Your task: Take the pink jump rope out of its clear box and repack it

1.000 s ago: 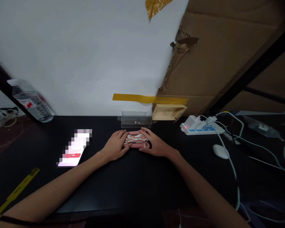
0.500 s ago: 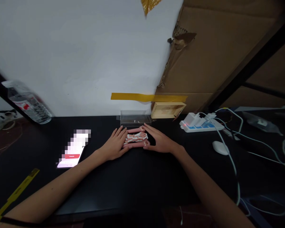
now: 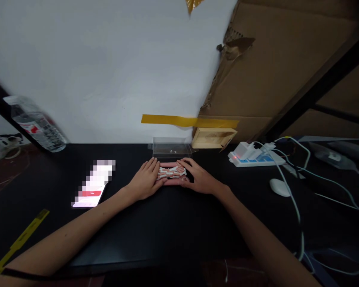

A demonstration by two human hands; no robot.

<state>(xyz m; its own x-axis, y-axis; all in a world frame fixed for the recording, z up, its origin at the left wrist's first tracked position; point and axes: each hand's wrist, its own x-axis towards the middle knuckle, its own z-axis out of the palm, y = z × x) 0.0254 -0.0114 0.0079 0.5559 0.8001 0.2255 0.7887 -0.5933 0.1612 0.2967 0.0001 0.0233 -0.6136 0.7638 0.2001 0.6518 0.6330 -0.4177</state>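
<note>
A small pile of pink and white pieces (image 3: 171, 173) lies on the black table (image 3: 155, 227), between pink strips at its far and near sides. My left hand (image 3: 145, 180) lies flat against the pile's left side, fingers together and pointing away from me. My right hand (image 3: 197, 177) rests on the pile's right side, fingers spread over its edge. Both hands touch the pile; neither has lifted anything. Just behind the pile stands a clear plastic box (image 3: 171, 149).
A lit phone (image 3: 92, 186) lies left of my hands. A water bottle (image 3: 36, 125) leans at the far left. A wooden box (image 3: 213, 138), a power strip (image 3: 255, 158), a white mouse (image 3: 279, 187) and several cables sit to the right. A yellow strip (image 3: 20, 239) lies near left.
My right hand lifted onto its edge half a second ago and has now come back down over the pile's right side. My left hand has stayed put.
</note>
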